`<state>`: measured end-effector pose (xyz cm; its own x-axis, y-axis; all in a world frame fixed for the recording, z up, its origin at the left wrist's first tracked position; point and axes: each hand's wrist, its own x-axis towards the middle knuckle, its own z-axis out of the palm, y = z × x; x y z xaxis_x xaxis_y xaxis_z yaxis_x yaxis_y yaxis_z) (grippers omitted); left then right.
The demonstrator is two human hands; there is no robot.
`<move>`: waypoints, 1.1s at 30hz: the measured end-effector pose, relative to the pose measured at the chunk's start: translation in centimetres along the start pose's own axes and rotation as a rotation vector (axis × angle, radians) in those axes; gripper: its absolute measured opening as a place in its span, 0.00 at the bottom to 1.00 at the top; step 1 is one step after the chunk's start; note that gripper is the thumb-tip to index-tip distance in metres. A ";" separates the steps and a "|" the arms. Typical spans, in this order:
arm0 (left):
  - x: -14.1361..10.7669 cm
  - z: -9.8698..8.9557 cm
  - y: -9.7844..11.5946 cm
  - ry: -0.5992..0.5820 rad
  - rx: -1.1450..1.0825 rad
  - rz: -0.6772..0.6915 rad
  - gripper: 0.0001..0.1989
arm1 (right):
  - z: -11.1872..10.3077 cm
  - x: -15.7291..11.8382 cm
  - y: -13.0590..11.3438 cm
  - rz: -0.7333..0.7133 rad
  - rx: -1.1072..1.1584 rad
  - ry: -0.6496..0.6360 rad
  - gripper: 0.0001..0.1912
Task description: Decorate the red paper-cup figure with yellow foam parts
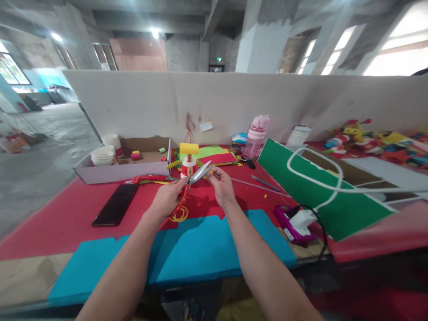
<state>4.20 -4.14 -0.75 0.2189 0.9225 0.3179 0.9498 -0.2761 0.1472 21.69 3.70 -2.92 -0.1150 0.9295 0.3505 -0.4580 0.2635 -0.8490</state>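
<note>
Red-handled scissors point(199, 173) are gripped in my left hand point(170, 196), their blades slightly apart and pointing up to the right. My right hand point(221, 185) is closed at the blade tips, its fingertips pinching a small yellow piece point(210, 174) that is mostly hidden. Just behind the blades stands a red and white paper-cup figure point(189, 167). It carries a yellow paper roll point(189, 149) on top and yellow-green folded strips at its sides. Below the scissors, a curled yellow strip point(181, 215) lies on the red tabletop point(76, 207).
A black phone point(116, 205) lies left, before an open box point(123, 170) with paper cups. Blue sheets point(200, 254) cover the front edge. At right are a purple power strip point(296, 225), white cable and green board point(321, 191). A pink bottle point(257, 136) stands behind.
</note>
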 end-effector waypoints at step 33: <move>-0.1 0.7 -0.6 0.016 -0.089 0.020 0.26 | 0.0 0.0 0.0 0.041 0.079 -0.021 0.15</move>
<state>3.81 -3.85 -1.49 0.2336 0.9124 0.3362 0.9215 -0.3181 0.2228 21.65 3.68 -2.96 -0.1533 0.9331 0.3254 -0.5209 0.2036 -0.8290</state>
